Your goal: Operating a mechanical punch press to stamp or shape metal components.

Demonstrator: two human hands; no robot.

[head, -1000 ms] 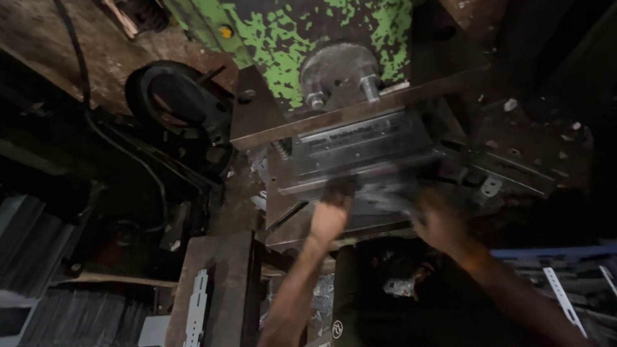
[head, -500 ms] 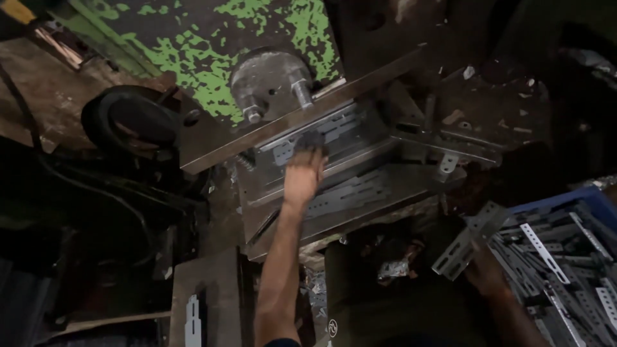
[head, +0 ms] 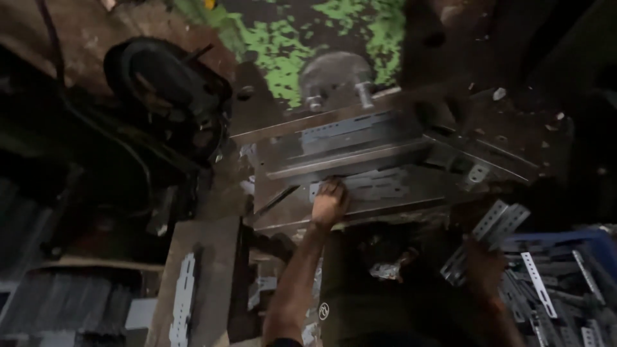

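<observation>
At the green-flecked press (head: 302, 38), the left hand (head: 331, 202) has slid down to the lower die plate, its grip flat on a perforated strip (head: 369, 186); the right hand (head: 482, 266) now lifts angle brackets (head: 485, 234), pinched, from the blue bin (head: 578, 241).

Dim workshop interior, seen from above. Machine body (head: 302, 32) in chipped green paint at top; black wheel-like guard (head: 167, 90) at left; dark, grimy floor (head: 77, 218); stacked grey sheets (head: 58, 308) at lower left.

left hand (head: 330, 202) outstretched, right hand (head: 483, 266) gripping (low)
</observation>
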